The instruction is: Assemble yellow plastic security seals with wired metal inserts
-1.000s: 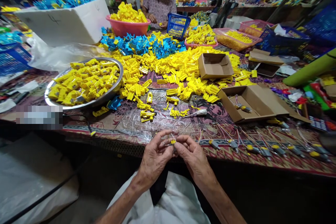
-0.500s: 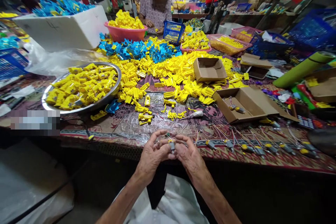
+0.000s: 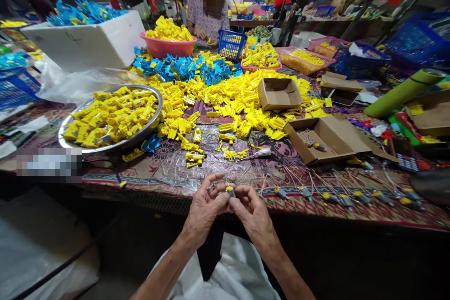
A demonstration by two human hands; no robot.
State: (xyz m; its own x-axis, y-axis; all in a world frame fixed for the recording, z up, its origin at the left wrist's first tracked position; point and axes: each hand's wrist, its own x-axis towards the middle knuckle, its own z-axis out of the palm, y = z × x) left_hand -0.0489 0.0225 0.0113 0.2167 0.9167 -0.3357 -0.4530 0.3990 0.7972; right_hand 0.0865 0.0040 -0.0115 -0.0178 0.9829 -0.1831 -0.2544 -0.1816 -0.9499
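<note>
"So, nearest first: what're the person's hands doing?"

"L hand [image 3: 206,208] has a narrow grip, thumb & fingers pinching a small grey part [image 3: 230,191] w/ a yellow end; R hand [image 3: 251,213] is closed in on the part's other side, thumb against it; exact spot of the R fingertips is hidden."

"And where's that part, exactly?"

"Btwn the two hands, held up by the table's front edge; a patterned cloth [image 3: 309,208] covers the table, w/ a row of similar motors [image 3: 305,192] & thin wires lying along the edge to the right."

"Just beyond?"

"A few loose yellow pieces [image 3: 235,153] on clear plastic, plus a white-tipped tool [image 3: 262,152]; metal bowl [image 3: 142,133] of yellow assemblies off left; c'board box [image 3: 330,131] on the right, w/ a couple of wired parts inside."

"Farther back?"

"Big yellow pile [image 3: 242,89], smaller c'board box [image 3: 277,98] sitting in it; then blue pieces [image 3: 211,71], a pink basin [image 3: 168,49] heaped w/ yellow, a tilted blue basket [image 3: 230,49], & a white foam box [image 3: 80,44] topped w/ blue; behind all that, a co-worker [image 3: 207,11] in a patterned top, hands at a tiny yellow item."
</note>
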